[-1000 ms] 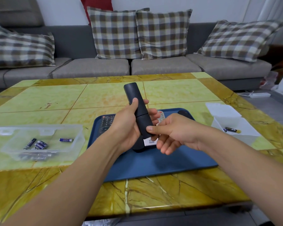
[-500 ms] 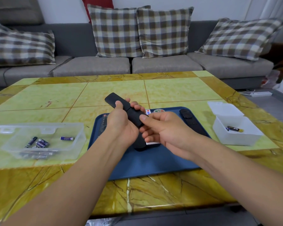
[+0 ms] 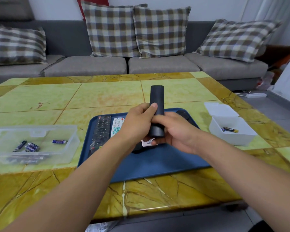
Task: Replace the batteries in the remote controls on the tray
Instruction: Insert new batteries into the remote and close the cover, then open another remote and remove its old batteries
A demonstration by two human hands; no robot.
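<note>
Both hands, left (image 3: 137,124) and right (image 3: 176,131), curled tight around slim black plastic remote (image 3: 156,104), upright above dark blue plastic tray (image 3: 157,164). Clear plastic box (image 3: 40,144) with blue batteries (image 3: 59,141); white plastic tub (image 3: 233,131) with one black-and-gold battery (image 3: 230,129). Labelled black object beneath hands mostly hidden.

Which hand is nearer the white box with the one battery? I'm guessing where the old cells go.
Right. The right hand grips the black remote over the tray, on the white box's side; the left hand is beyond it.
</note>
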